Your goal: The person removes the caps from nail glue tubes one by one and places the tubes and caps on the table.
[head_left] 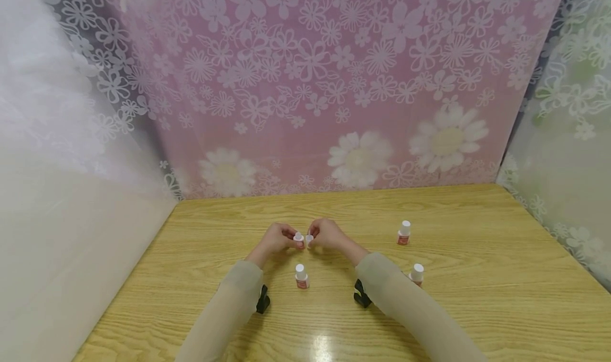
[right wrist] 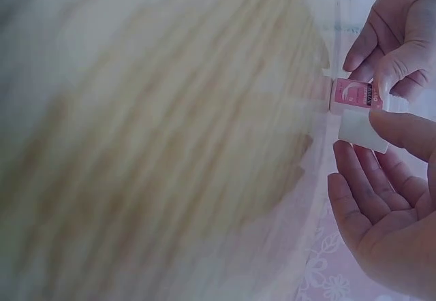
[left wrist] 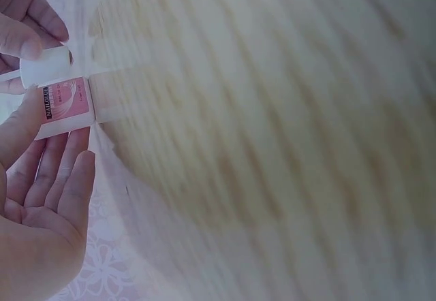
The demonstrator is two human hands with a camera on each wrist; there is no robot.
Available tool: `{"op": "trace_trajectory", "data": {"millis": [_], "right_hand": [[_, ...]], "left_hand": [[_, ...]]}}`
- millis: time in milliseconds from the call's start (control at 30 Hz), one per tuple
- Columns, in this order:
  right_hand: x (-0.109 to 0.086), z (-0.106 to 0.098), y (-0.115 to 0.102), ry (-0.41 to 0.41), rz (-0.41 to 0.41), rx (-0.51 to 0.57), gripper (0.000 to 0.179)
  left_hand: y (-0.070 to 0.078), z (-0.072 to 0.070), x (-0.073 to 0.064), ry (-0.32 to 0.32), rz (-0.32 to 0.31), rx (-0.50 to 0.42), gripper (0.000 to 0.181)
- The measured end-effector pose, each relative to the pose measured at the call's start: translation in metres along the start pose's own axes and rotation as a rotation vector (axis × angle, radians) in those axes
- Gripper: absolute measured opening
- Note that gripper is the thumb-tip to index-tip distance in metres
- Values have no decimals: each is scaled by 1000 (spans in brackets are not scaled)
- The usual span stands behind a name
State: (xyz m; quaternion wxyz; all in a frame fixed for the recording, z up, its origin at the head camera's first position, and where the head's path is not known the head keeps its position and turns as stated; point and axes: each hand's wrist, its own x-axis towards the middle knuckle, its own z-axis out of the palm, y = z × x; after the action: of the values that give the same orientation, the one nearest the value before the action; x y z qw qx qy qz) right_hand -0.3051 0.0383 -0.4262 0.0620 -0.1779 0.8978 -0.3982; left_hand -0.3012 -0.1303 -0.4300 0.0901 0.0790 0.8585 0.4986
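In the head view my left hand pinches a small nail glue bottle between thumb and fingers. It has a white body and a pink-red label, printed "NAIL GLUE" in the left wrist view, where the bottle appears sideways. My right hand pinches a white cap just right of the bottle, off its top. The right wrist view has this cap close beside the bottle; whether they touch I cannot tell. The lower parts of both are partly behind fingers.
On the wood-grain table stand three capped bottles of the same kind: one bottle between my forearms, another bottle at the right, and a third bottle partly behind my right sleeve. A flowered curtain hangs behind.
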Motion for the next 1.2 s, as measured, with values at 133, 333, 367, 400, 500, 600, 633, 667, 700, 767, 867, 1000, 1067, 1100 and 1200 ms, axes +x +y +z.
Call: {"op": "trace_trajectory", "data": {"millis": [133,333,367,400,500,600,633,667,700,767,867,1000,1067,1100,1200], "right_hand": [[1,1,0,-12,10,-4,19],[1,1,1,-30,12,-18,18],[1,1,0,-31,15,-19,18],[1,0,0,-31,18,-20,18],[0,0,-1,-35,22,-26,18],[-1,0,-1,-36,28,-28,18],[-1,0,-1,-37,25,-31,18],[-1,0,-1,-39,28,-31,18],[-1,0,-1,-40,31,-31,18],[0,0,0,-40,34,-39,18],[0,0,0,-38,41,-51,18],[1,0,2,-38,34,-63,18],[1,0,2,-40,28,-63,18],[1,0,2,-41,27,-62,18],[1,1,3,-42,19,-62,18]], "left_hand": [[0,-1,0,-4,-12,12,23],[-2,-1,1,-20,-18,21,24],[-3,-1,1,-24,-16,20,24],[-3,-1,1,-26,-18,16,24],[-5,-1,2,-28,-17,18,24],[-5,-1,2,-28,-22,17,23],[-4,-1,2,-28,-23,14,23],[-4,-1,2,-28,-21,7,23],[-4,-1,2,-29,-20,3,23],[-3,0,2,-29,-15,-1,23],[-4,0,2,-34,-18,-10,23],[-5,0,3,-41,-29,-15,23],[-6,1,3,-42,-26,-16,23],[-6,1,3,-42,-22,-13,23],[-6,1,3,-40,-16,-8,23]]}}
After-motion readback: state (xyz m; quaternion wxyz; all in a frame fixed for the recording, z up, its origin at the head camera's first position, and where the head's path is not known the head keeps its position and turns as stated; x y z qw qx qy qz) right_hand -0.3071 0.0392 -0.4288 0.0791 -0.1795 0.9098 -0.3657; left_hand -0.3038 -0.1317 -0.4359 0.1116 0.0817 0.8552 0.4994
